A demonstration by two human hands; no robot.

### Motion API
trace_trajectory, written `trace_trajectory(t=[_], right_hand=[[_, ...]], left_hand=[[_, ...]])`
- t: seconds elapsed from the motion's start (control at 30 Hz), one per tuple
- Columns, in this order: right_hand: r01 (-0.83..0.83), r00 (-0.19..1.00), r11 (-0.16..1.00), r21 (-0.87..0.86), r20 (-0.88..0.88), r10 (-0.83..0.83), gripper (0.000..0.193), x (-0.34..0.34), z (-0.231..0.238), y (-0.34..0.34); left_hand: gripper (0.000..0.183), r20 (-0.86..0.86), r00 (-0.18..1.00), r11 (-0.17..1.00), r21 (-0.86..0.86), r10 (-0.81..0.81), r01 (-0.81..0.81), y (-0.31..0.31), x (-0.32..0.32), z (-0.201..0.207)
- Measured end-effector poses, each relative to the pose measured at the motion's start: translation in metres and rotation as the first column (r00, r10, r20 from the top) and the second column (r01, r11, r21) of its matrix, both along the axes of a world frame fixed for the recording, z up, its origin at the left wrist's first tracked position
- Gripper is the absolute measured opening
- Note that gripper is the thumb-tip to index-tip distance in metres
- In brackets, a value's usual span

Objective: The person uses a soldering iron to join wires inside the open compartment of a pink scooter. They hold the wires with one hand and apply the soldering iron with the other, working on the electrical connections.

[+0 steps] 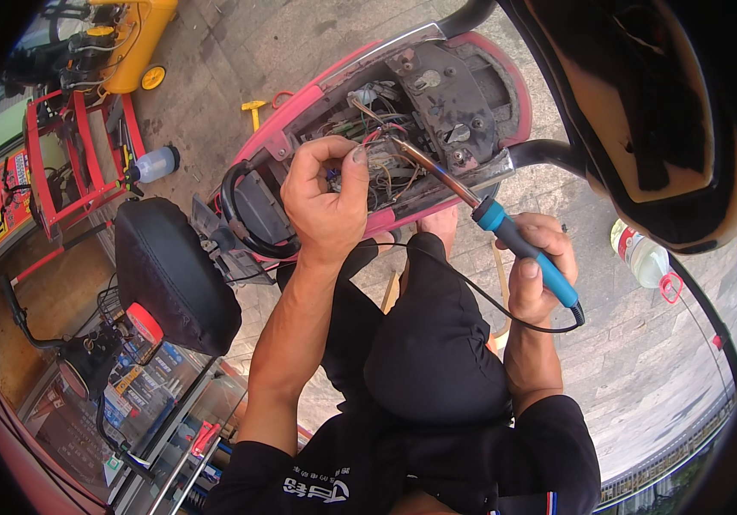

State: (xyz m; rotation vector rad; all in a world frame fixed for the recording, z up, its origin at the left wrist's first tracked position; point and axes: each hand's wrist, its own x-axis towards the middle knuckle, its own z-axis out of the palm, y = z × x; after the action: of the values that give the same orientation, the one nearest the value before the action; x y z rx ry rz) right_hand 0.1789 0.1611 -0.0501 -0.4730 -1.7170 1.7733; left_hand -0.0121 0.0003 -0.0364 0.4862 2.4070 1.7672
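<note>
My right hand is wrapped around the teal and dark grey handle of a soldering iron. The iron's long metal shaft slants up and left, and its tip is close to the fingertips of my left hand. Thumb and forefinger of that hand are pinched together on a thin wire, mostly covered by the fingers. Both hands work over the opened body of a red-sided electric scooter. Tangled wires fill its cavity, next to a dark, dirty metal plate.
The iron's black cord loops across my knees. A black seat stands left. Beyond are a yellow-handled tool, a red metal frame and a yellow machine. A clear bottle sits at the right.
</note>
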Motion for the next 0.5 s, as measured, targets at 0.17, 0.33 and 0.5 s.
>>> trace_trajectory(t=[0.17,0.33,0.5], right_hand=[[-0.035,0.999,0.997,0.063,0.006,0.035,0.040,0.001,-0.001,0.002],[0.016,0.999,0.991,-0.130,-0.039,-0.021,0.035,-0.001,0.000,-0.006],[0.038,0.997,0.982,-0.186,-0.054,-0.048,0.037,-0.001,-0.002,-0.009]], left_hand=[[0.013,0.017,1.000,1.000,0.028,-0.003,0.002,0.001,0.001,0.001],[0.013,0.011,1.000,1.000,0.021,-0.008,0.008,0.000,0.000,0.002],[0.013,0.009,1.000,1.000,0.024,-0.007,0.007,-0.001,0.000,0.002]])
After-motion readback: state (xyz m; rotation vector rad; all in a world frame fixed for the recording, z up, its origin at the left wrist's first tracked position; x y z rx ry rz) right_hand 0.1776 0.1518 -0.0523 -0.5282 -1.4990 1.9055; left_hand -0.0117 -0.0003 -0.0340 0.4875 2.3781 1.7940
